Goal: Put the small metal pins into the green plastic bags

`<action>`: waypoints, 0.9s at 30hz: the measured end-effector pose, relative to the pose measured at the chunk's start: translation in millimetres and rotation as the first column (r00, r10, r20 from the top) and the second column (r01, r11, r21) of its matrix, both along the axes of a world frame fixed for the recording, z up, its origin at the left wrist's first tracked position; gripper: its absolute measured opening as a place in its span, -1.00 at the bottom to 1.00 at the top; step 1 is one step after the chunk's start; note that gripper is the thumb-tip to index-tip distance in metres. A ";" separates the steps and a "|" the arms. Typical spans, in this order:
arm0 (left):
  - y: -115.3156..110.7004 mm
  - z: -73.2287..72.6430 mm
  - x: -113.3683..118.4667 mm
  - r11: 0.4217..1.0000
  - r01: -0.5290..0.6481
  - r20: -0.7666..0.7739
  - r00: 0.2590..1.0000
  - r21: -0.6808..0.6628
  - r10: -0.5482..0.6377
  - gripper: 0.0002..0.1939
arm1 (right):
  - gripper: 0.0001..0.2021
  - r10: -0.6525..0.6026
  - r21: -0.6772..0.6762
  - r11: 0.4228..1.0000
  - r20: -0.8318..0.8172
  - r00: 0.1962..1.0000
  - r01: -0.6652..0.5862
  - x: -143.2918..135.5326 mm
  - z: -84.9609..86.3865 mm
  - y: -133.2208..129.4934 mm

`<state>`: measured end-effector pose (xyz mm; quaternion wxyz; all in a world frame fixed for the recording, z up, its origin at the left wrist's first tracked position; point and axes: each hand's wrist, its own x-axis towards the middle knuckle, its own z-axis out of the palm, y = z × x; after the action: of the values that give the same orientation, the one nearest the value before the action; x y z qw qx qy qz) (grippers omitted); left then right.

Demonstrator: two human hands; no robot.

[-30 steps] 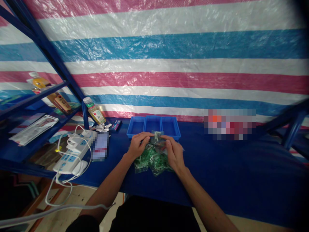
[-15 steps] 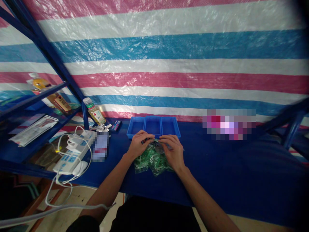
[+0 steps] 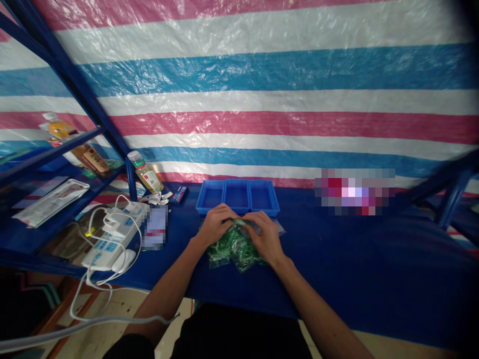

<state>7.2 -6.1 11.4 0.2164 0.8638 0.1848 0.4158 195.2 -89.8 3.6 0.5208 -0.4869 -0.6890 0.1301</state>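
Note:
Clear plastic bags with green contents lie on the blue table in front of me. Over their far edge, my left hand has its fingers pinched on the plastic from the left. From the right, my right hand pinches the same plastic bag, with its fingertips close to the left ones. A strip of clear plastic sticks out beyond my right hand. What exactly is inside the bags is too small to tell. Just behind my hands stand three blue plastic trays side by side.
To the left lie a white power strip with tangled cables, a pixelated phone-like item, a small blue box and a leaning bottle. Blue frame posts rise at both sides. Striped sheeting hangs behind.
My fingertips have come slightly lower and nearer together on the plastic, and my right fingers are more curled. The trays and bags stay where they were.

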 end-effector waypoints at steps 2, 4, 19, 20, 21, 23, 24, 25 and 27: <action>-1.4 0.6 0.8 1.000 -0.019 -0.012 1.000 -0.009 0.019 -0.85 | -0.88 -0.002 -0.001 1.000 0.004 1.000 0.002 0.4 0.0 -0.1; -3.4 1.8 1.9 0.999 -0.052 -0.018 0.999 -0.016 0.051 -0.84 | -0.88 -0.020 0.000 1.000 0.000 1.000 0.020 0.7 -0.3 -0.4; -3.5 -0.3 1.4 0.993 -0.084 -0.008 0.996 -0.077 0.084 -0.64 | -0.87 -0.048 -0.077 0.996 0.058 0.997 0.052 1.0 -6.3 2.4; -4.1 0.4 1.8 0.994 -0.083 -0.012 0.997 -0.075 0.083 -0.67 | -0.86 -0.057 -0.068 0.996 0.060 0.997 0.061 1.4 -6.0 1.8; -4.7 1.4 2.1 0.994 -0.083 -0.016 0.997 -0.073 0.082 -0.70 | -0.86 -0.064 -0.056 0.996 0.060 0.996 0.067 1.8 -5.5 1.1; -5.8 3.8 2.6 0.995 -0.074 -0.035 0.997 -0.066 0.072 -0.75 | -0.84 -0.069 -0.029 0.997 0.057 0.996 0.071 3.1 -4.7 -0.5; -6.1 4.9 2.7 0.996 -0.063 -0.048 0.997 -0.062 0.060 -0.76 | -0.84 -0.067 -0.016 0.998 0.055 0.996 0.068 3.8 -4.5 -1.1; -6.4 5.9 2.8 0.997 -0.050 -0.060 0.997 -0.057 0.047 -0.77 | -0.84 -0.061 -0.001 0.998 0.054 0.997 0.061 4.5 -4.4 -1.6; -6.7 6.6 2.8 0.998 -0.032 -0.075 0.997 -0.051 0.028 -0.80 | -0.84 -0.041 0.021 0.999 0.052 0.998 0.040 5.3 -4.3 -2.1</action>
<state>10.0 -12.8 18.0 0.2256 0.8698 0.2167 0.3815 200.5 -91.8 -0.7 0.5100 -0.4988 -0.6937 0.0999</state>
